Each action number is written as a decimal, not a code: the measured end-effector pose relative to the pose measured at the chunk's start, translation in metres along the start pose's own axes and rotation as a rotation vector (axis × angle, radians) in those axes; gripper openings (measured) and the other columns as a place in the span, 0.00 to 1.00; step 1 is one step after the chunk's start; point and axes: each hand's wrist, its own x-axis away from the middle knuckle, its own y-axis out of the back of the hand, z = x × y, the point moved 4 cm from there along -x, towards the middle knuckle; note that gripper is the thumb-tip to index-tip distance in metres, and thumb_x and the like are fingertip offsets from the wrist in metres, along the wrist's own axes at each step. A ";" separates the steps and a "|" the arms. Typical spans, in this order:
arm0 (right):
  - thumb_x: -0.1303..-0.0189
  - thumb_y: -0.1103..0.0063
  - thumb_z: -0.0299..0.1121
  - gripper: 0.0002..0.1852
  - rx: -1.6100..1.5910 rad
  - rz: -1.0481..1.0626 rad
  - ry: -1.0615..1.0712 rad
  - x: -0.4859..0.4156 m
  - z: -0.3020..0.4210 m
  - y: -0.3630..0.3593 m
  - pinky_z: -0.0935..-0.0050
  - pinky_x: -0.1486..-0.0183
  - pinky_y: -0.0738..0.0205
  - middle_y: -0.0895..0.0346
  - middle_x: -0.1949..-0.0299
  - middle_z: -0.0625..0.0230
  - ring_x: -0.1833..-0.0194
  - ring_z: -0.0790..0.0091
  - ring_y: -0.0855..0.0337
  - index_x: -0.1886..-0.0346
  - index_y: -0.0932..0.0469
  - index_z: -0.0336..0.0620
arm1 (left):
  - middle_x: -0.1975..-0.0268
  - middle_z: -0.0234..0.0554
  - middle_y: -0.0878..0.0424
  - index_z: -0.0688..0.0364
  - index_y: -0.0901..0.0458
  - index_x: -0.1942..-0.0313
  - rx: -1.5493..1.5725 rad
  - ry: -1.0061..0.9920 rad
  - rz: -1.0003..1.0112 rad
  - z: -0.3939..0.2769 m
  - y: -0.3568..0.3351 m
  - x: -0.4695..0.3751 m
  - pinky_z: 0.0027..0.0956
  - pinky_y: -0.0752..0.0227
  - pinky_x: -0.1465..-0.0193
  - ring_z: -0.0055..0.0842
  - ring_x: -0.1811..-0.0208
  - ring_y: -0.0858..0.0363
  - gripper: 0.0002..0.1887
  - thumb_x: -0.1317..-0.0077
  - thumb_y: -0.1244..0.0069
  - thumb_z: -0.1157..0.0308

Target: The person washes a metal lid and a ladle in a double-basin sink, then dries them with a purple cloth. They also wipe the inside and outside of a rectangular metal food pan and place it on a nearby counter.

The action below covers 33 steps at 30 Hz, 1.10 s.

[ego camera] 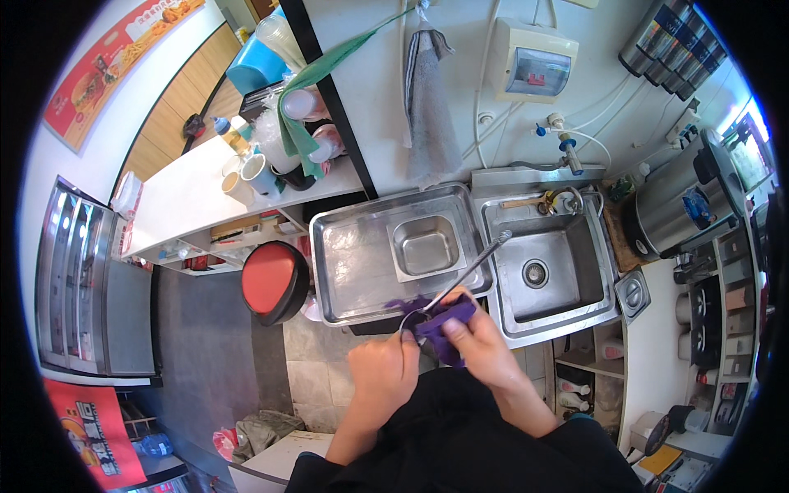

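Observation:
A long-handled metal kitchen utensil (pixel 466 271), possibly a ladle, slants from my hands up over the divide between the steel tray and the sink. My left hand (pixel 385 370) grips its round head end, where a curved metal rim shows. In my right hand (pixel 484 342) is a purple cloth (pixel 447 323), bunched around the utensil near the head. The cloth hides much of the head. Both hands are just in front of the stainless-steel tray (pixel 351 259). A small square steel pan (pixel 425 249) rests on that tray.
To the right is a steel sink (pixel 570 265) with a wooden-handled brush (pixel 524 202) on its back ledge. A tap (pixel 570 154) juts from the wall above. A grey towel (pixel 431 105) hangs behind the tray. At left stands a red-lidded black bin (pixel 271 280); a large steel pot (pixel 678 191) is far right.

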 end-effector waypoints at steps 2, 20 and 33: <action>0.38 0.44 0.22 0.11 -0.204 -0.115 -0.117 0.001 -0.007 -0.008 0.81 0.56 0.34 0.31 0.63 0.72 0.63 0.80 0.31 0.53 0.30 0.38 | 0.87 0.53 0.29 0.63 0.27 0.82 0.016 -0.012 0.017 -0.005 -0.003 0.000 0.47 0.39 0.79 0.48 0.85 0.29 0.14 0.38 0.56 0.70; 0.45 0.43 0.13 0.09 -0.351 -0.315 0.046 0.010 0.010 0.019 0.80 0.57 0.32 0.29 0.65 0.71 0.63 0.80 0.28 0.63 0.27 0.37 | 0.87 0.50 0.30 0.62 0.27 0.82 -0.014 -0.127 0.131 -0.014 0.010 0.009 0.46 0.38 0.77 0.46 0.83 0.29 0.14 0.39 0.56 0.69; 0.33 0.47 0.29 0.09 -0.317 -0.818 0.294 0.017 0.066 0.131 0.70 0.56 0.22 0.21 0.61 0.64 0.63 0.72 0.20 0.54 0.25 0.36 | 0.87 0.55 0.31 0.66 0.29 0.87 0.065 0.124 0.021 0.042 0.037 0.027 0.47 0.43 0.80 0.49 0.85 0.31 0.20 0.36 0.56 0.69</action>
